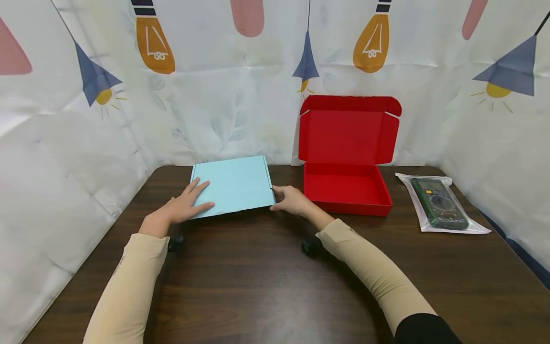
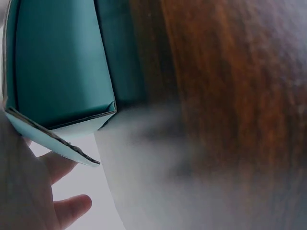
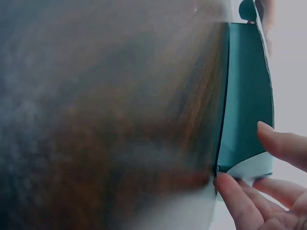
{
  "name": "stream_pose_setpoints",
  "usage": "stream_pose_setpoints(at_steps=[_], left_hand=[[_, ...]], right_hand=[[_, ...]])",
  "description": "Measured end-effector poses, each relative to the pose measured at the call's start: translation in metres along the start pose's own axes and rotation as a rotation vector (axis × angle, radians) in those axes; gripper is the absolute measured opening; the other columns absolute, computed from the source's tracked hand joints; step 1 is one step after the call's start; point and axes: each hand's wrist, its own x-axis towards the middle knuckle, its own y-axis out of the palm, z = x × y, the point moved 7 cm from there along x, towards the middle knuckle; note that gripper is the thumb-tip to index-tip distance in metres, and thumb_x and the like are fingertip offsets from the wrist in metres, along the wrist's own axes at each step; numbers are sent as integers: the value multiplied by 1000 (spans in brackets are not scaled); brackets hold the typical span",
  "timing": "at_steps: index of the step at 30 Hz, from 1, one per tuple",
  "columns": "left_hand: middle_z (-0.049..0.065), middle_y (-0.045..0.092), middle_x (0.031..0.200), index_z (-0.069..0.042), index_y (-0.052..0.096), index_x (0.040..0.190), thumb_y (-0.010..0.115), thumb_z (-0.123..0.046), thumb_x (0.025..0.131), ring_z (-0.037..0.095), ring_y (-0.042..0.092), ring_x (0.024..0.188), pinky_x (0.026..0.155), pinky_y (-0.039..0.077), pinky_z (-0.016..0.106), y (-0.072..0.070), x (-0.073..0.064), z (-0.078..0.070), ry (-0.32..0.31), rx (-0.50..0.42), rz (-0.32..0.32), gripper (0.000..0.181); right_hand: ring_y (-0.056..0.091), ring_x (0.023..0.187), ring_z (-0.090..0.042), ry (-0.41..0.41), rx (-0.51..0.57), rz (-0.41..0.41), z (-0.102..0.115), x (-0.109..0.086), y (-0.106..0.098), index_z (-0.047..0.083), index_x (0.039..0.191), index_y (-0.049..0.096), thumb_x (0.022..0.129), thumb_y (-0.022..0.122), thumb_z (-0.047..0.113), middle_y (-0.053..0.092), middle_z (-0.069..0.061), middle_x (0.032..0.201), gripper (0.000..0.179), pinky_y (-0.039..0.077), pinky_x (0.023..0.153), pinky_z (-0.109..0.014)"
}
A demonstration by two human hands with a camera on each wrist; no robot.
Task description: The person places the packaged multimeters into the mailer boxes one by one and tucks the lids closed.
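A light blue cardboard box [image 1: 234, 184] lies at the back left of the table, its lid over it and slightly slanted. My left hand [image 1: 185, 205] rests on the lid's left side with fingers spread. In the left wrist view, the box front [image 2: 62, 62] shows an angled flap [image 2: 53, 139] with a raw cardboard edge. At the right front corner my right hand [image 1: 290, 199] has curled fingers and thumb about the box's edge. The right wrist view shows its thumb and fingers around the end of the front panel [image 3: 247, 96]; their exact contact is partly hidden.
To the right stands a red box [image 1: 348, 208] with its lid raised against the patterned curtain [image 1: 249, 119]. Further right lies a multimeter [image 1: 442, 203] in a clear plastic bag. Dark wood table [image 1: 240, 286] extends in front of my hands.
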Motion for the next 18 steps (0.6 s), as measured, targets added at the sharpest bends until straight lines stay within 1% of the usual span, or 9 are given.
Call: stream_pose_setpoints(at_steps=[3, 6, 11, 14, 18], left_hand=[[22, -7, 169, -11, 11, 165, 50, -57, 103, 61, 23, 142, 102, 5, 86, 0, 0, -1, 3, 2, -5, 88], [23, -7, 169, -10, 11, 165, 50, -57, 103, 61, 24, 142, 102, 6, 86, 0, 1, -2, 4, 6, -5, 88], [22, -8, 169, -10, 10, 165, 49, -56, 104, 61, 24, 142, 102, 3, 86, 1, 3, -1, 5, -17, 1, 86], [22, -9, 169, -10, 10, 166, 48, -55, 104, 61, 22, 143, 102, 2, 86, 1, 3, -1, 7, -24, 4, 86], [22, -9, 169, -10, 10, 166, 49, -56, 104, 61, 22, 143, 102, 3, 86, 1, 2, 0, 4, -21, 5, 86]], right_hand=[[55, 133, -28, 17, -27, -26, -2, -1, -2, 1, 156, 39, 95, 74, 11, 54, -20, 147, 72, 47, 106, -42], [53, 136, -27, 19, -17, -17, -2, -2, -2, 1, 157, 38, 96, 73, 14, 53, -19, 148, 72, 45, 109, -43], [52, 137, -25, 25, 10, 7, 0, -4, -3, -2, 156, 36, 96, 72, 14, 49, -19, 151, 72, 44, 110, -41], [54, 135, -25, 34, 44, 12, 0, -4, -3, -1, 157, 36, 97, 72, 12, 50, -19, 150, 72, 48, 105, -41], [60, 128, -28, 55, 130, 26, 1, -5, -2, 0, 158, 35, 99, 68, 11, 54, -20, 148, 68, 54, 96, -40]])
